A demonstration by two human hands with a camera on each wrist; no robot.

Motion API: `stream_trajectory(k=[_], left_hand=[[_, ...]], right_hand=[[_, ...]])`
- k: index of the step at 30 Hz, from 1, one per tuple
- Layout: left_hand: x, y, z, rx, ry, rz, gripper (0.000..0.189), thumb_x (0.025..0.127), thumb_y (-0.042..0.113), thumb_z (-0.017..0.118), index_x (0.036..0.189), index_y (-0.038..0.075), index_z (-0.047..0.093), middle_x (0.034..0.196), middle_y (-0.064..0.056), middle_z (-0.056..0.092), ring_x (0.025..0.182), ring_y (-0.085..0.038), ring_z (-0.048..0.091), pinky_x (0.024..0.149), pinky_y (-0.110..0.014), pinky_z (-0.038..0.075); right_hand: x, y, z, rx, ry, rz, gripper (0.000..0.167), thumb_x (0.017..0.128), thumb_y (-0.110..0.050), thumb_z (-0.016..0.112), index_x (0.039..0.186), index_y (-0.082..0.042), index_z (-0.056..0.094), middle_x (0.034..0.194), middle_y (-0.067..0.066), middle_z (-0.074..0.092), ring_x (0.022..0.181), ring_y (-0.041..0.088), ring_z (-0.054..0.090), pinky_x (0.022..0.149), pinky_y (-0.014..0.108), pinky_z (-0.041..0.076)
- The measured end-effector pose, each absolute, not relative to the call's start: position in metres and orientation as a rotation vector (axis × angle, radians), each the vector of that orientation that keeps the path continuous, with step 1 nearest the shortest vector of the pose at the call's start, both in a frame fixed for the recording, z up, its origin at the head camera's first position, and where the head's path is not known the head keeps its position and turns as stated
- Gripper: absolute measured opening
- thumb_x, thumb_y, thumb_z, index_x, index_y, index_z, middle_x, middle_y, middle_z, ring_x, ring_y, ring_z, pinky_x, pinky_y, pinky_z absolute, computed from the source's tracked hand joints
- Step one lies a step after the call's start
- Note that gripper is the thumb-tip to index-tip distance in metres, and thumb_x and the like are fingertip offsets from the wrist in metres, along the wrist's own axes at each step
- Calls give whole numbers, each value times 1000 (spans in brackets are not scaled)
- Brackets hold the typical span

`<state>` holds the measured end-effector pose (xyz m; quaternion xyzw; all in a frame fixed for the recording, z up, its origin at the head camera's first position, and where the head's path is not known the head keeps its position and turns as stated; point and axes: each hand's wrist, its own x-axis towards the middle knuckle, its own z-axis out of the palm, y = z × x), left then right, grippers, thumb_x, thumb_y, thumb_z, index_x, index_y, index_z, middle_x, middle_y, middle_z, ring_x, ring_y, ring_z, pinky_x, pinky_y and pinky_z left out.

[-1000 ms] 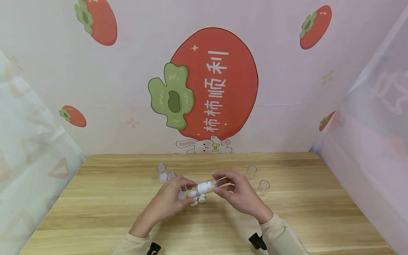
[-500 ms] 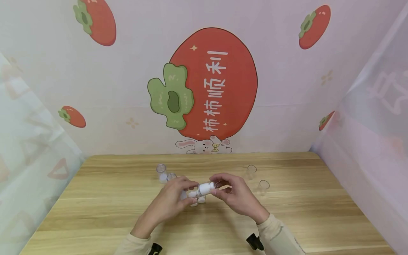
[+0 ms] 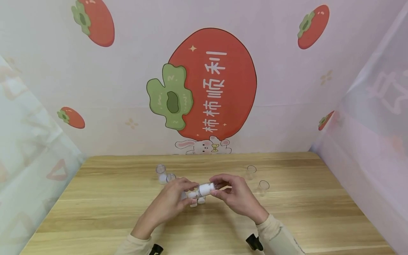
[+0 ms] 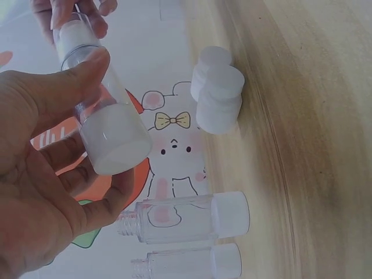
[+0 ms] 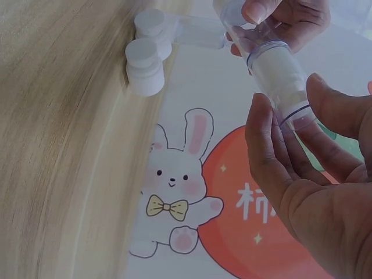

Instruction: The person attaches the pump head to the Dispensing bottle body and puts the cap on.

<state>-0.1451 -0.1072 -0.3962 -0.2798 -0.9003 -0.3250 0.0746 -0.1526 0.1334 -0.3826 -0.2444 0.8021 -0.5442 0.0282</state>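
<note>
My left hand [image 3: 167,203] grips a clear bottle with a white base [image 4: 116,142], thumb on one side and fingers curled round the other. The bottle is held tilted above the table, base toward the left. My right hand [image 3: 240,198] pinches the clear cover [image 5: 297,119] at its other end between thumb and fingers. A white cylindrical top [image 3: 205,189] shows inside that cover. Below the hands, small white capped pieces [image 5: 145,67] stand on the table, partly hidden in the head view. Clear bottles with white bases and threaded necks [image 4: 174,220] stand beside my left hand.
Two clear open-rimmed covers [image 3: 263,188] stand on the wooden table [image 3: 95,212] to the right. At the back left is another clear bottle [image 3: 161,173]. A printed cloth wall [image 3: 280,117] rises behind the table's far edge.
My right hand has moved slightly left toward the left hand, and the white top now sits closer to its fingertips. Both hands hold nearly still over the last half second.
</note>
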Motion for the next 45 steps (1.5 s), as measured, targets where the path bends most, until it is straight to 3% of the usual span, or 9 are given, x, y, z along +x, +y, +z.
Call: stream_trajectory(k=[14,25,45], left_hand=[[-145,-105,-395,-712,-2718,-1042,34,78,12,89,110,10,76,105,0,73,94,-13,62,80,-33,52],[-146,-107,-396,-833,-2650,-969,36,80,14,86,114,9,75,106,0,72,97,-15,64,84,-38,53],[-144,-105,-392,-853,-2642,-990,36,79,11,87,113,6,76,105,-1,72,96,-19,65,81,-35,53]], right_hand=[[-153,134,-383,-751,2462,-1667,26,92,-5,75,116,-1,69,108,9,70,98,24,66,78,31,59],[-154,135,-383,-741,2507,-1667,27,89,2,75,115,-3,70,106,4,71,95,20,68,78,32,59],[-151,133,-379,-771,2556,-1645,26,88,1,77,114,-2,71,102,3,72,91,18,69,75,31,60]])
